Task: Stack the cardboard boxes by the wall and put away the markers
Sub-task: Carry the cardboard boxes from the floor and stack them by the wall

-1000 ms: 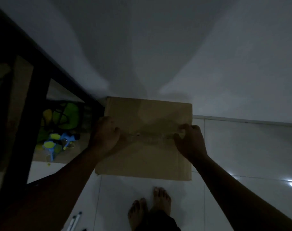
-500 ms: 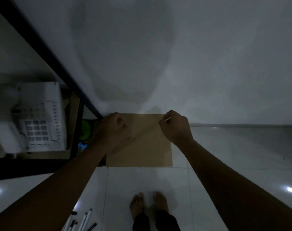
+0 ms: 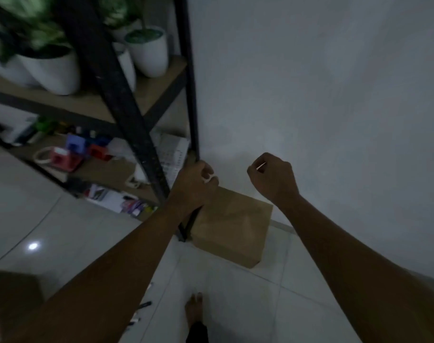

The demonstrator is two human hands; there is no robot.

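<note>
Left hand: the left hand (image 3: 194,184) is raised in front of the rack's black post (image 3: 191,78), fingers curled loosely. It overlaps the post in the view, but whether it grips the post or holds nothing I cannot tell.
Right hand: the right hand (image 3: 272,178) is up in the air in front of the wall (image 3: 322,95), fingers curled into a fist. A thin pale sliver shows at the thumb side; it is too small and dim to say whether it is something pinched.
Box: a closed cardboard box (image 3: 232,225) sits on the floor (image 3: 235,305) against the wall, just beside the foot of the rack. Neither hand touches it.
Markers: a few markers (image 3: 143,308) lie on the floor near the left forearm, partly hidden by it, well apart from the box.
Second box: part of another brown box (image 3: 14,293) shows at the lower left edge.
Rack: a black metal rack (image 3: 126,115) with wooden shelves stands to the left of the box. White pots (image 3: 150,50) with plants are on the upper shelf; small coloured items, blurred, are on the lower shelves.
Foot: a bare foot (image 3: 194,309) stands on the tiles in front of the box.
Light: the room is dim, with a lamp reflection on the tiles at left.
</note>
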